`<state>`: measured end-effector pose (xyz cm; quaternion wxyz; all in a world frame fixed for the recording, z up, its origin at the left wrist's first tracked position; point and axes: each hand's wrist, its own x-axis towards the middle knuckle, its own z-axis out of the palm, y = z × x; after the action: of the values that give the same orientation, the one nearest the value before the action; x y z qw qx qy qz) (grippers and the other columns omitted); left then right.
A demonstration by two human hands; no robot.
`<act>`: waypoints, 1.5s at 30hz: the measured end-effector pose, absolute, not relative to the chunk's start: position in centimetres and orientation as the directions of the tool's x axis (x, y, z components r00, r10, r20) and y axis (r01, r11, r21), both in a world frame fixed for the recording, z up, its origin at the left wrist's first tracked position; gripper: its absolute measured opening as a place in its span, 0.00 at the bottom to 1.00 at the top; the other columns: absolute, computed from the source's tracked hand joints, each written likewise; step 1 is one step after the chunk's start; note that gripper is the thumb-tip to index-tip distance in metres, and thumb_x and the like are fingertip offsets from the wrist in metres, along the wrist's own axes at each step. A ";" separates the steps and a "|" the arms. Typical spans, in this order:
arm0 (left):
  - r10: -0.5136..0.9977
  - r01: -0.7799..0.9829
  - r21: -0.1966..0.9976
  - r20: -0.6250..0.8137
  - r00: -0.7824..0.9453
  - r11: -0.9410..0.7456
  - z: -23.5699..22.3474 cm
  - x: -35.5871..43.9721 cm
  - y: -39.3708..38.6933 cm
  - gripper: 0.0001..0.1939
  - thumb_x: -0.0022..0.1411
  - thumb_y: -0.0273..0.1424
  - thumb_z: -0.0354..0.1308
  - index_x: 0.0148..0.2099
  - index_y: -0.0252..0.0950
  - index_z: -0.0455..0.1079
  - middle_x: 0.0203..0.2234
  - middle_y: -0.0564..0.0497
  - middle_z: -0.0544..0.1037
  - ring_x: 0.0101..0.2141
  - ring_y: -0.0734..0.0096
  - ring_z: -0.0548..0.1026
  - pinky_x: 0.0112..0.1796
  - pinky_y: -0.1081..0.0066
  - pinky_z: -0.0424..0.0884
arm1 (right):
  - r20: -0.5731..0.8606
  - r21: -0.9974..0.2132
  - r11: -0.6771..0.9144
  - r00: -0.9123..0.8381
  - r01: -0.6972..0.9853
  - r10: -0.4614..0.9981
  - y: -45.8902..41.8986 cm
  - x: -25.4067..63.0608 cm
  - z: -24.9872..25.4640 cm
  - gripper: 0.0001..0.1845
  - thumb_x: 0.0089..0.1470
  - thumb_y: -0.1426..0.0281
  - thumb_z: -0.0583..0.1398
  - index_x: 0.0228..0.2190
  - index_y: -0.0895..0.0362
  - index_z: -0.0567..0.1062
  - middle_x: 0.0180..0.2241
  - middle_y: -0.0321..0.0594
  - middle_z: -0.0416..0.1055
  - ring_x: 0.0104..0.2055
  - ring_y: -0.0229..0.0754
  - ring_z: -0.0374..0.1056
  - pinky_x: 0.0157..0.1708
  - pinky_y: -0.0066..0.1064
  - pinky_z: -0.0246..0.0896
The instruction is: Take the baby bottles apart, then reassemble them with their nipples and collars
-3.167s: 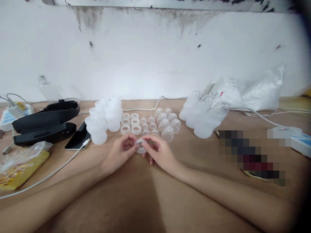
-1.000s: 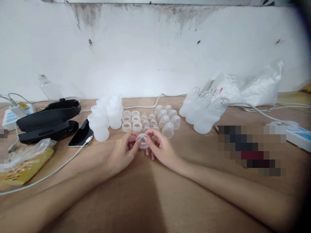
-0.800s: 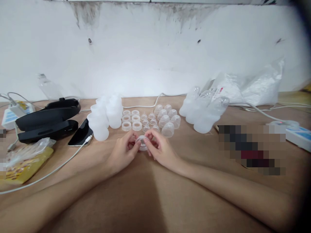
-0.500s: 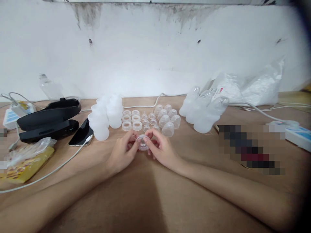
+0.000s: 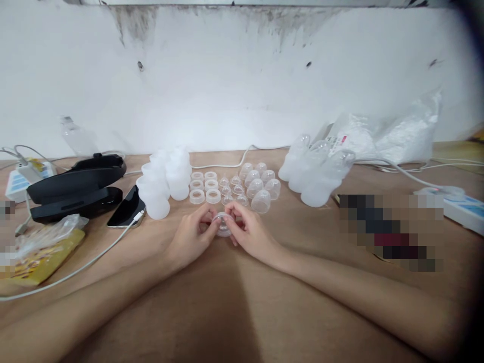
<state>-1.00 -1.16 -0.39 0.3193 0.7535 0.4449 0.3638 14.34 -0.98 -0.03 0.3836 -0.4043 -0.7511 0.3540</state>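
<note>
My left hand and my right hand meet at the middle of the table. Between their thumbs and fingers they grip a clear, round baby bottle ring from both sides. A clear nipple seems to sit in it, but the fingertips partly cover it. Just beyond my hands stand rows of translucent bottle rings, several clear nipples and several domed bottle caps.
White bottles stand at left, and capped bottles at right. Also at left lie a phone with its cable, a black case and a yellow bag. Plastic bags rest against the wall, near a power strip.
My thumbs have shifted slightly over the ring, and my fingers cover more of its top. Both hands stay in nearly the same place.
</note>
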 end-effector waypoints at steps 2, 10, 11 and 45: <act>0.904 0.420 0.815 0.272 0.330 -0.398 -0.3 -1.0 -1.3 0.03 0.59 0.31 0.47 0.34 0.37 0.57 0.21 0.57 0.69 0.23 0.77 0.66 0.23 0.78 0.58 | 0.294 -0.855 0.416 -0.374 0.308 0.880 -1.1 14.4 0.0 0.05 0.55 0.68 0.49 0.28 0.55 0.57 0.21 0.29 0.58 0.16 0.29 0.57 0.17 0.22 0.51; 0.887 0.483 0.758 0.277 0.369 -0.437 0.5 -1.1 -2.2 0.02 0.59 0.29 0.46 0.35 0.37 0.57 0.22 0.56 0.71 0.22 0.76 0.65 0.23 0.77 0.58 | 0.354 -0.807 0.496 -0.411 0.319 0.840 -1.3 14.8 -0.1 0.02 0.54 0.71 0.49 0.29 0.56 0.59 0.21 0.30 0.58 0.19 0.30 0.58 0.17 0.21 0.51; 0.885 0.492 0.749 0.278 0.373 -0.443 0.5 -1.0 -2.2 0.02 0.59 0.29 0.46 0.35 0.36 0.57 0.21 0.56 0.71 0.21 0.76 0.64 0.23 0.77 0.58 | 0.350 -0.808 0.493 -0.410 0.323 0.842 -1.3 14.8 -0.1 0.02 0.54 0.71 0.49 0.29 0.56 0.59 0.21 0.30 0.58 0.19 0.30 0.58 0.17 0.21 0.51; 0.915 0.406 0.833 0.265 0.304 -0.376 -0.2 -1.1 -1.4 0.04 0.58 0.28 0.48 0.37 0.37 0.58 0.25 0.54 0.72 0.28 0.73 0.71 0.25 0.76 0.62 | 0.307 -0.808 0.465 -0.416 0.361 0.856 -1.1 14.5 -0.3 0.09 0.51 0.71 0.52 0.36 0.54 0.59 0.25 0.32 0.59 0.25 0.33 0.60 0.26 0.27 0.57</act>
<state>-1.13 -1.43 -0.18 0.3323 0.7357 0.4491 0.3828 14.52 -1.07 -0.26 0.3696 -0.3940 -0.7720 0.3348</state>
